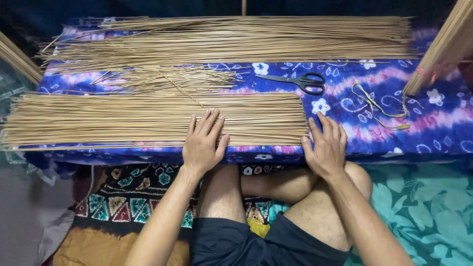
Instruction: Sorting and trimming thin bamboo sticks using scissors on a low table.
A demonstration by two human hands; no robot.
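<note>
Left hand [203, 145] lies flat, fingers released, on stick bundle [148, 118]; right hand [325, 145], apparently unclenched, at its end.

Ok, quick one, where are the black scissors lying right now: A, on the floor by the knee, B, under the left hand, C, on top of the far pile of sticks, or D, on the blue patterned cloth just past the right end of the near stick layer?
D: the black scissors lie flat on the blue patterned cloth, beyond the near stick layer, clear of both the left hand and right hand.
</note>
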